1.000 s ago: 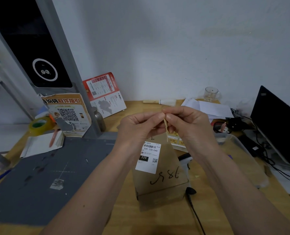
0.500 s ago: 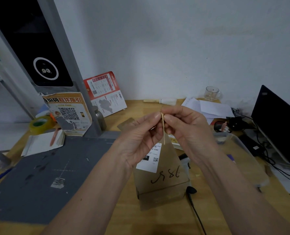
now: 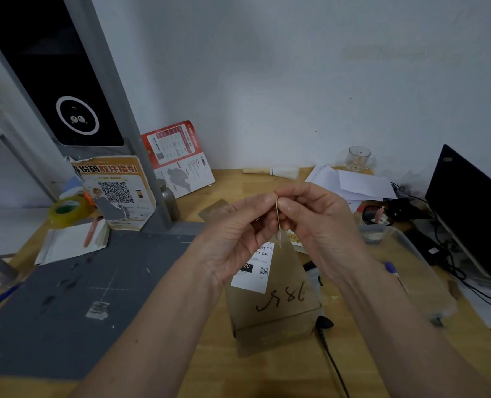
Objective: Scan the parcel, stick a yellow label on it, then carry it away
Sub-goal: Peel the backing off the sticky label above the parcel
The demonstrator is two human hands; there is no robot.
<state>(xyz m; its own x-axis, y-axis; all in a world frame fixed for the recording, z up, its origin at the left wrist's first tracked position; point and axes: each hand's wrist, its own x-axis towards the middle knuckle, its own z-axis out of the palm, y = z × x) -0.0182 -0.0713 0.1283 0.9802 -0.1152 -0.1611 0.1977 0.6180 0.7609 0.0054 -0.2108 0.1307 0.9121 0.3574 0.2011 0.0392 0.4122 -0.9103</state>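
Observation:
A brown cardboard parcel (image 3: 276,308) lies on the wooden desk (image 3: 215,369) below my hands, with a white shipping label (image 3: 255,271) and handwritten digits on top. Above it, my left hand (image 3: 238,237) and my right hand (image 3: 319,225) meet fingertip to fingertip. Between them they pinch a thin yellow label (image 3: 278,222), seen edge-on and hanging downward. A sheet of yellow labels (image 3: 294,238) peeks out behind the parcel, mostly hidden by my right hand. A black scanner (image 3: 323,323) with its cable lies at the parcel's right side.
A grey cutting mat (image 3: 75,305) covers the desk's left. A tape roll (image 3: 66,211), notepad with pen (image 3: 72,239) and QR poster (image 3: 115,191) stand at back left. A clear plastic tray (image 3: 411,271), cables and a dark monitor (image 3: 468,208) crowd the right.
My hands have turned the yellow label edge-on and it now hangs straighter between the fingertips. My left hand has shifted lower, over more of the white shipping label.

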